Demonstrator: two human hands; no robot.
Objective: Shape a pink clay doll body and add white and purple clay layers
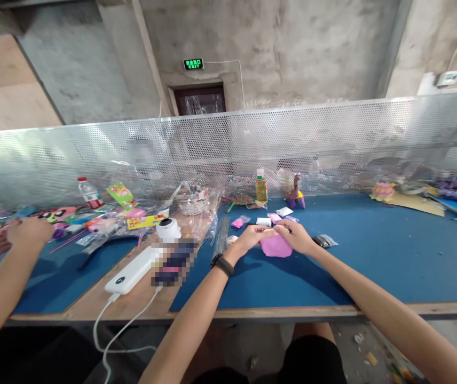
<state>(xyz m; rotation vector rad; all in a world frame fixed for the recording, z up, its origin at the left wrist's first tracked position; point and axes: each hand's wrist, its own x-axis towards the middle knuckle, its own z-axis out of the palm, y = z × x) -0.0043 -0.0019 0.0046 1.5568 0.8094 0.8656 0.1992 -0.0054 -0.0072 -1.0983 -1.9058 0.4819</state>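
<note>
Between my two hands, just over the blue mat [372, 256], hangs a flattened pink-purple sheet [276, 247] that looks like soft modelling clay. My left hand [254, 237], with a dark band on its wrist, pinches the sheet's upper left edge. The upper right edge is in the closed fingers of my right hand [294, 234]. Small white and pink packets [264, 221] lie just beyond my fingers. A bundle of thin wires [222, 234] rests left of my left hand, and a black packet [325, 241] is right of my right wrist.
Behind the mat runs a perforated metal screen [332, 144]. A bottle of yellow liquid [261, 188] and a small animal figure [296, 193] stand before it. To the left are a white power bank [132, 272] with cables, a plastic basket [192, 201] and a co-worker's hands [30, 232].
</note>
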